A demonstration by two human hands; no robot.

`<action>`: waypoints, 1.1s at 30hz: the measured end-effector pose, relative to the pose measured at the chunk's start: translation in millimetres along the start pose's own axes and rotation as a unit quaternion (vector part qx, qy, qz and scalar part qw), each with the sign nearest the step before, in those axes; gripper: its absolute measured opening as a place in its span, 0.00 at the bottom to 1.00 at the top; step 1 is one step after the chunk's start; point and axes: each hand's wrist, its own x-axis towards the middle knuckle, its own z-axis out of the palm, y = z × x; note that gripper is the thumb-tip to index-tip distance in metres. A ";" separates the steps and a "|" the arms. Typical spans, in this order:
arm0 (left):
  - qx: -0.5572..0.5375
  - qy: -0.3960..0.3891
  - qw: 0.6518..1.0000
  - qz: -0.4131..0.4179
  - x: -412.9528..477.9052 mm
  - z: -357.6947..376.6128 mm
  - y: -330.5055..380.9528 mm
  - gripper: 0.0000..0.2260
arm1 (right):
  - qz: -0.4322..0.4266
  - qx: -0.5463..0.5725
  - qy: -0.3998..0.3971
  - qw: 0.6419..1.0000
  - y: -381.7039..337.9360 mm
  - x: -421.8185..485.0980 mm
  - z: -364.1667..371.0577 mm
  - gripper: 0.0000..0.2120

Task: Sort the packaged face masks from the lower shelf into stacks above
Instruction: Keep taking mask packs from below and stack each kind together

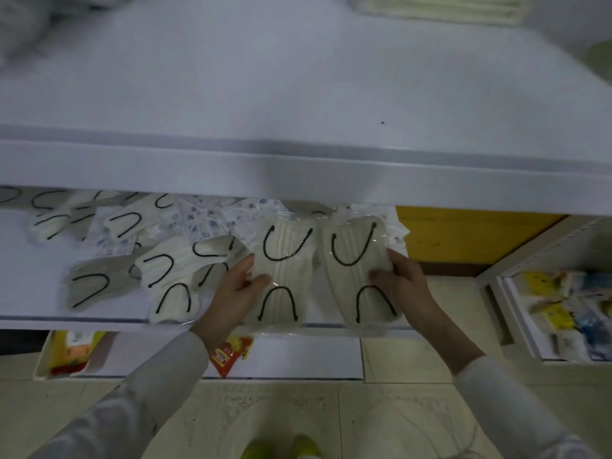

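- Head view, grip: the left hand (236, 286) pinches the left pack (284, 276), a cream face mask with black ear loops in a clear wrapper. The thumb lies on top at the pack's left edge.
- Head view, grip: the right hand (402, 283) pinches the right pack (359, 270), of the same kind, at its right edge. Each hand grasps one pack.
- Position: both packs sit just beside each other at the front edge of the lower shelf (33, 293), toward its right end. Their near ends overhang that edge.
- Remaining stock: a loose heap of packs (159, 266) covers the left and middle of the lower shelf. The blue-printed packs (205, 220) lie toward its back edge.
- Target: the upper shelf (298, 77) projects forward over the lower one.
- Procedure: draw both packs toward the body first, so that they clear the front edge of the upper shelf, then raise them.
- Procedure: press through the wrapper onto the mask itself. The film looks slick, and a pinch on film alone is likely to slip.
- Procedure: keep each pack flat and set it down near the front edge of the upper shelf, edges aligned.
- Sorting: the two packs match, so they probably belong on one stack. The blue-printed kind calls for a separate stack.
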 end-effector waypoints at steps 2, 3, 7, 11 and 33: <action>0.006 -0.001 1.000 0.004 -5.2 1.8 7.4 0.13 | -0.019 0.009 -0.007 1.000 -12.4 -9.3 0.0 0.10; 0.005 0.005 1.000 0.006 -8.4 3.2 12.4 0.12 | -0.028 0.011 -0.005 1.000 -21.3 -14.9 -1.2 0.09; 0.033 -0.003 0.999 0.020 -19.8 9.5 29.3 0.11 | -0.081 -0.042 -0.011 0.996 -51.3 -34.9 -7.4 0.08; 0.065 -0.007 0.998 0.022 -36.8 9.6 49.1 0.09 | -0.096 -0.048 0.023 0.994 -73.4 -60.0 -19.0 0.13; -0.162 0.000 0.986 -0.035 -139.5 46.6 141.7 0.13 | -0.022 0.006 0.017 1.000 -132.0 -158.6 31.7 0.19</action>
